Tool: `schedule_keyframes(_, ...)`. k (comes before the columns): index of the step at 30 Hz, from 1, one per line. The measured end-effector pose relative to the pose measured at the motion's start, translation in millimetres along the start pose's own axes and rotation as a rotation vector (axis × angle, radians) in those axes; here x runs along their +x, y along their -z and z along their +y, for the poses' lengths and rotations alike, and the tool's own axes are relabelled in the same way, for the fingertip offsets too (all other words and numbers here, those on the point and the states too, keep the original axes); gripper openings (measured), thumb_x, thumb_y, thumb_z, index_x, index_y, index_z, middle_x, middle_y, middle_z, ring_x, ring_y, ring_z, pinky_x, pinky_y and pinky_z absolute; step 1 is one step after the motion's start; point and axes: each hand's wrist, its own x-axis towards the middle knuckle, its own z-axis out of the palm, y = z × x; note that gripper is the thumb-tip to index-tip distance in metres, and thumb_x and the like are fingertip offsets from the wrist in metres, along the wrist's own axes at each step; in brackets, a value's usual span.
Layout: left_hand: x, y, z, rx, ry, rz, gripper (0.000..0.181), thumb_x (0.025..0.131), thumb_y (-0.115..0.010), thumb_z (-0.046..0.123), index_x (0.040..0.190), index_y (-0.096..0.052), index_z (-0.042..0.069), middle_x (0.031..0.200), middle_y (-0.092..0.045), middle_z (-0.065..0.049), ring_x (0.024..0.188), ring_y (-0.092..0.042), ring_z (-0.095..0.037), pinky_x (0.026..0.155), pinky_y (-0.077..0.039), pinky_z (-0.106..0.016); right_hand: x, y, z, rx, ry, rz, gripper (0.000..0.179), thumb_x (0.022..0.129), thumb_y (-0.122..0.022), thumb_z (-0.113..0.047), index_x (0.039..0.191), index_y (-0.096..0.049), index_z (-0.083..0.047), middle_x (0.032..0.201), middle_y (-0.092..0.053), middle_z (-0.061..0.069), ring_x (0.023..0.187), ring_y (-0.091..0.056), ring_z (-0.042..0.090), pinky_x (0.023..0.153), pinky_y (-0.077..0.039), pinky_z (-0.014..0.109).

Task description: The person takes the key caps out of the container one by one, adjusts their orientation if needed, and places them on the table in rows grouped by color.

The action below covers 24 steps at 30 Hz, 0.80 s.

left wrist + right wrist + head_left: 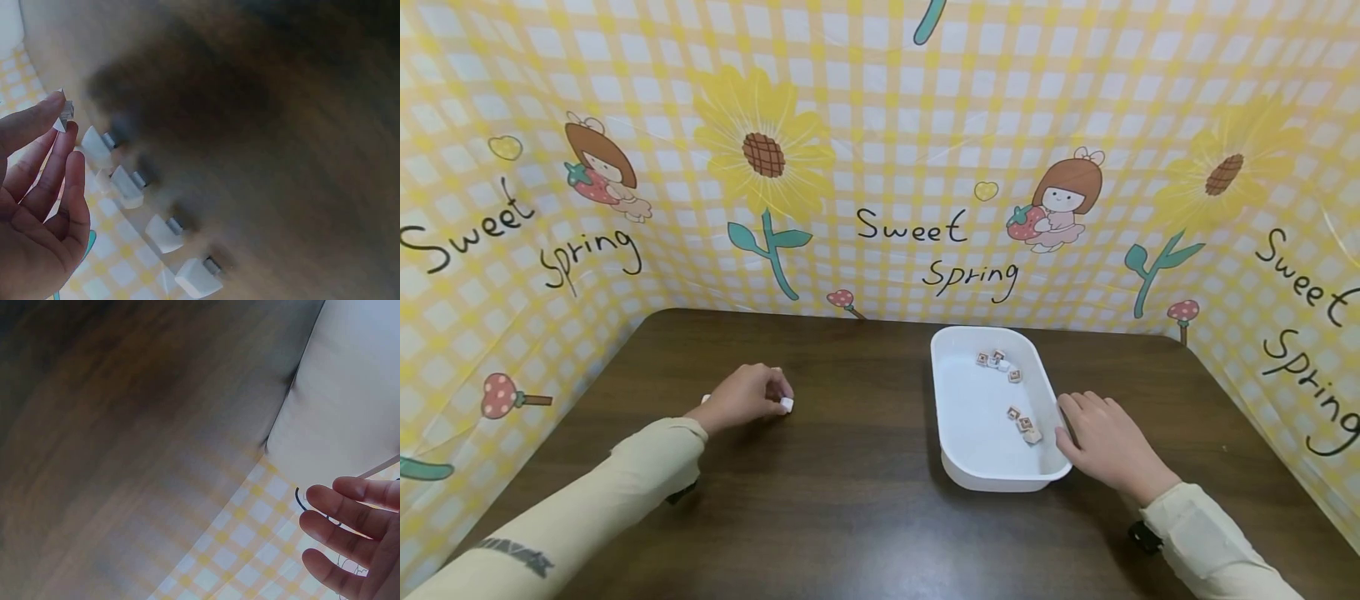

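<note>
Between thumb and fingertips, my left hand pinches a small white block over the left part of the table. The left wrist view shows this block edge-on, with a ridged grey side. Several similar white pieces, each with a grey stub, stand in a row beyond the hand there; the head view mostly hides them. On the right, my right hand rests at the right rim of a white tray, fingers loosely bent, holding nothing. Several small white pieces with brown-patterned faces lie in the tray in two groups.
The dark wooden table stretches between the hands and in front of the tray. A yellow checked cloth with printed flowers and lettering rises behind the table and along both sides.
</note>
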Motion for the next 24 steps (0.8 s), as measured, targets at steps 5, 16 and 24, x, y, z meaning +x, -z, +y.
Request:
schedule_keyframes(5,0.3,-3.4,-1.9,0.034,-0.004,0.004,0.008,0.077,-0.075,0.008,0.082,-0.069,0.009,0.079,-0.070,0.000,0.079,-0.065,-0.013,0.070,-0.052,-0.032,0.0,-1.3,0.8,0.001,-0.004,-0.006,0.032,0.083,-0.057,-0.022,0.103,-0.060,0.002,0.090,-0.065,0.012,0.083,-0.057,0.026,0.070,-0.047,0.044)
schedule_keyframes(16,-0.7,-4.1,-2.4,0.065,-0.032,0.027,0.013,0.074,-0.077,0.008,0.079,-0.066,0.011,0.076,-0.068,0.002,0.075,-0.063,-0.011,0.072,-0.052,-0.035,-0.1,-0.7,0.5,-0.002,-0.013,-0.018,0.033,0.083,-0.057,-0.023,0.104,-0.060,0.002,0.091,-0.065,0.012,0.083,-0.057,0.026,0.070,-0.047,0.043)
schedule_keyframes(24,2.3,-5.0,-6.3,0.088,0.010,0.015,0.014,0.074,-0.078,0.010,0.082,-0.066,0.012,0.078,-0.067,0.002,0.078,-0.063,-0.013,0.075,-0.052,-0.038,0.8,2.5,-0.6,0.004,-0.036,-0.054,0.035,0.084,-0.057,-0.024,0.106,-0.060,0.003,0.095,-0.065,0.014,0.087,-0.058,0.027,0.073,-0.048,0.045)
